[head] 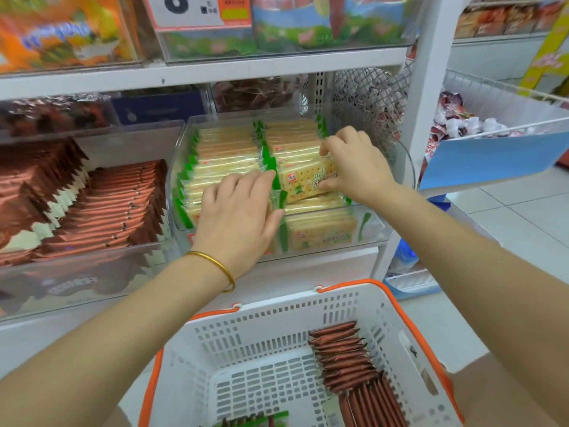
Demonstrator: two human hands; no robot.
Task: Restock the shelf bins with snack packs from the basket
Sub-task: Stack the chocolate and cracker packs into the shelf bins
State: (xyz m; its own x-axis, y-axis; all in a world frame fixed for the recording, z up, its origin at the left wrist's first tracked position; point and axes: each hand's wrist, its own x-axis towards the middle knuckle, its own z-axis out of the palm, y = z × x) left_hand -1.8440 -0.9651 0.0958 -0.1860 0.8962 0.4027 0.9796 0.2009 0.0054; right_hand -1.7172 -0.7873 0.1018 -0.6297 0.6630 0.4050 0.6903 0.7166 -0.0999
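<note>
The right hand point(357, 164) grips a pale-yellow cracker pack with green sealed ends point(303, 183). Its fingers curl over the top edge and the thumb is at the lower edge, holding the pack tilted face-up over the right-hand row inside the clear plastic shelf bin point(377, 226). The left hand point(237, 211), with a gold bangle point(215, 263) at the wrist, lies with straight, relaxed fingers on the left-hand row of matching cracker packs point(224, 155).

Just to the left is a second clear bin of brown foil packs point(117, 204). A grey mesh panel point(369, 97) stands behind on the right, and beyond the shelf post is a white wire bin point(498, 97) of red-and-white wrapped sweets. Below the arms is a white slotted plastic basket with orange handles point(277, 306), with more brown foil packs point(345, 355) along its right side.

The held pack bears a small red logo square and green characters too blurred to read. A price card point(197, 9) on the upper shelf shows a large "8".
</note>
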